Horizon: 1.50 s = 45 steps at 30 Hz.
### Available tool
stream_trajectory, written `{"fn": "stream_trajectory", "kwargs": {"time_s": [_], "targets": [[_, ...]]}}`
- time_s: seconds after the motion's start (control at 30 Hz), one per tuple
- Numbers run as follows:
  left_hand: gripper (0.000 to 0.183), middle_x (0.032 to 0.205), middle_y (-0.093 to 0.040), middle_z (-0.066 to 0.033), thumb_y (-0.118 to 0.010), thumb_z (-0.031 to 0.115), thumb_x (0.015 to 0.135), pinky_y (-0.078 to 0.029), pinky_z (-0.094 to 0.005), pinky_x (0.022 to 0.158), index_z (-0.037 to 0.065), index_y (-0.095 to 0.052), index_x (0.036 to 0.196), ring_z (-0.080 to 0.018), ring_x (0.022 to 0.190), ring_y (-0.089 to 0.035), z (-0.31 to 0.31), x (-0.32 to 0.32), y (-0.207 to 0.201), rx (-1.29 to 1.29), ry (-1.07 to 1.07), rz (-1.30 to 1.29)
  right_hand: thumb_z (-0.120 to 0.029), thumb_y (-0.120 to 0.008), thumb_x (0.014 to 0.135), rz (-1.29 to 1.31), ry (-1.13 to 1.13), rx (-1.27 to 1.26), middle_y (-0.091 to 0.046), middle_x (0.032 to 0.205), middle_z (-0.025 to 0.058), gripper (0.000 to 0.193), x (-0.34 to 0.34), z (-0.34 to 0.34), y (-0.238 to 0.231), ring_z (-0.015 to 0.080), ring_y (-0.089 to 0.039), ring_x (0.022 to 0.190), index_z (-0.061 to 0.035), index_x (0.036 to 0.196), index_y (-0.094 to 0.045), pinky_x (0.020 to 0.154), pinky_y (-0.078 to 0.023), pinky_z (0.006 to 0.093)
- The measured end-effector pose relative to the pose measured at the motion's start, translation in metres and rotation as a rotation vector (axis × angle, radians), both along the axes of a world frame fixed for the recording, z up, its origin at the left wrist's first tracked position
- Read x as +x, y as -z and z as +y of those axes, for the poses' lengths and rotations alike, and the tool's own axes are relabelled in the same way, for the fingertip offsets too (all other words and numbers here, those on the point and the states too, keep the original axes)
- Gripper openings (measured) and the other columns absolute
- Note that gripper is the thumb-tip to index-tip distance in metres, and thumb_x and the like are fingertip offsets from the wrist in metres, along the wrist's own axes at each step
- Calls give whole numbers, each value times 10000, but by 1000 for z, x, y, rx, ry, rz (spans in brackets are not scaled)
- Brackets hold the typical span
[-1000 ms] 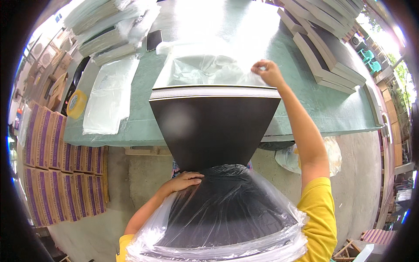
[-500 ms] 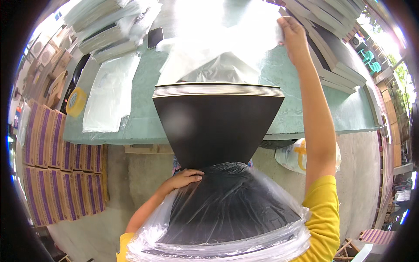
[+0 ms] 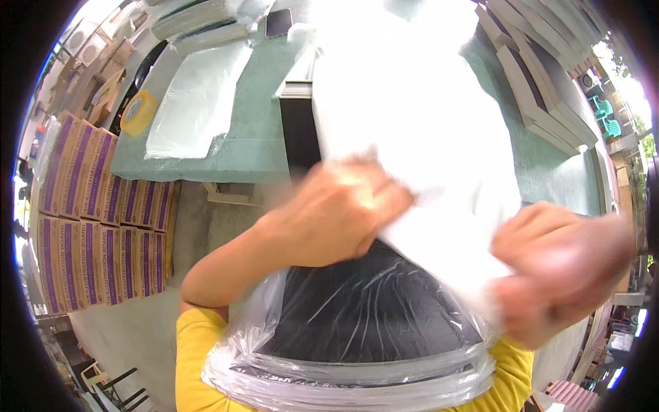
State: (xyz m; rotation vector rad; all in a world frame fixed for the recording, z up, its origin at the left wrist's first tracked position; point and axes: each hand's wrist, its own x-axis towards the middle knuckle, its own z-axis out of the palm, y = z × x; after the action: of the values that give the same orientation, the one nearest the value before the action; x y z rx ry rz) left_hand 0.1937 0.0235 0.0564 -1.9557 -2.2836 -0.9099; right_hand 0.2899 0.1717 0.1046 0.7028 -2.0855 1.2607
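Observation:
A white translucent plastic bag (image 3: 412, 117) stretches from the far table toward me between my hands. My left hand (image 3: 336, 213) is closed on its near left edge, over the black boards. My right hand (image 3: 556, 268), smeared by motion, grips its near right corner. Behind the bag, a stack of black boards (image 3: 298, 130) shows only its left strip; the rest is hidden. Close to my body, below both hands, is another black stack wrapped in clear plastic (image 3: 371, 316), with gathered film along its near side.
The green table (image 3: 254, 117) carries a flat pile of plastic bags (image 3: 199, 103), a yellow tape roll (image 3: 139, 113) and a dark phone-like object (image 3: 278, 23). Board stacks (image 3: 542, 103) stand at the right. Brown and purple cartons (image 3: 103, 254) are piled at the left.
My right hand has pulled the bag from the far table toward me. My left hand has left the wrapped stack and taken the bag's edge. The bag now covers most of the black boards.

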Motion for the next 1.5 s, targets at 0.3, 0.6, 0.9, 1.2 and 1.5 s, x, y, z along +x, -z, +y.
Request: {"fn": "stream_trajectory", "kwargs": {"time_s": [0.3, 0.6, 0.9, 1.2, 1.5], "targets": [[514, 728, -586, -118, -460, 452, 838, -432, -272, 648, -38, -557, 958, -160, 704, -559, -36, 17, 71, -73, -534, -1050, -593, -478, 760, -1165, -409, -1347, -576, 1022, 118, 721, 12, 40, 123, 187, -556, 929, 49, 1089, -494, 849, -412, 291], [321, 789, -569, 7, -453, 263, 886, -406, -205, 644, -30, -580, 920, -51, 719, -497, -79, 15, 99, 167, -614, -1451, -146, -625, 779, -1164, -360, -695, -591, 747, 8, 160, -2, 36, 141, 57, -545, 650, -5, 841, -581, 606, -443, 199], [347, 753, -527, -29, -618, 50, 754, -381, -187, 481, 17, -472, 1067, -66, 582, -484, -43, 33, 60, 295, -561, -835, -114, -655, 746, -1237, -415, -1143, -590, 881, 58, 261, -16, 15, 150, 128, -580, 807, 1, 949, -536, 699, -489, 252], [404, 739, -518, -15, -622, 22, 739, -384, -199, 524, 31, -486, 1120, -39, 617, -483, -12, 25, 55, 133, -292, -1260, -182, -679, 735, -1201, -328, -946, -590, 759, 36, 250, -12, 29, 137, 93, -545, 633, 1, 865, -569, 598, -452, 219], [287, 832, -576, -130, -567, 86, 631, -443, -326, 667, 26, -616, 907, -255, 727, -554, -104, 8, 229, 139, -700, -566, -201, -536, 839, -752, -224, -1432, -603, 827, 71, 172, 10, 80, 133, 147, -588, 750, -37, 881, -566, 673, -497, 279]]}}
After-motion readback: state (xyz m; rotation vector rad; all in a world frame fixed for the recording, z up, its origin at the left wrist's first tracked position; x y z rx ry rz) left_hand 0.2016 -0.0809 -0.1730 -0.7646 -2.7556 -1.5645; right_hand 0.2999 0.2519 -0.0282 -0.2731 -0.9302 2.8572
